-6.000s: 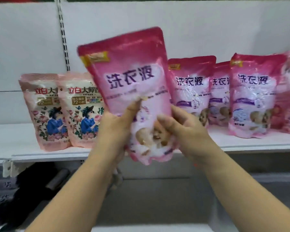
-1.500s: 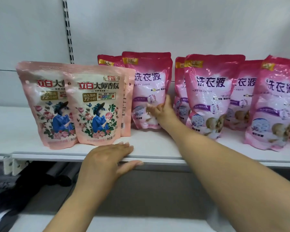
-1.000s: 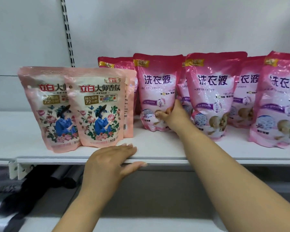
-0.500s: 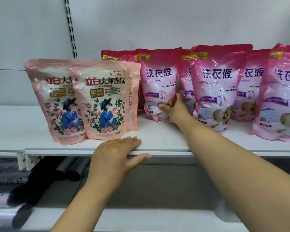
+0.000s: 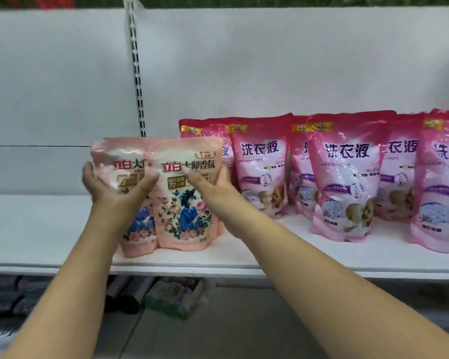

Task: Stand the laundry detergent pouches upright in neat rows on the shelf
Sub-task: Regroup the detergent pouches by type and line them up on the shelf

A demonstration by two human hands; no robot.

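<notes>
Two pale pink flower-print pouches stand side by side near the front of the white shelf [image 5: 296, 257]. My left hand [image 5: 114, 187] grips the left flower pouch [image 5: 119, 156] around its upper part. The right flower pouch [image 5: 184, 213] is held by my right hand [image 5: 213, 187], thumb on its front and fingers behind its right edge. To their right, several deep pink detergent pouches stand upright in two rows, among them one [image 5: 261, 167] beside my right hand and a larger front one [image 5: 345, 177].
A slotted metal upright [image 5: 136, 73] runs down the white back panel. The shelf's left part [image 5: 36, 224] is bare white surface. Below the shelf lie dark rolls [image 5: 125, 294] and a green-white package [image 5: 176, 296].
My left hand rose from the shelf edge to grip the left flower pouch. My right hand left the deep pink pouch and took the right flower pouch. The view shifted so the pouches sit further right.
</notes>
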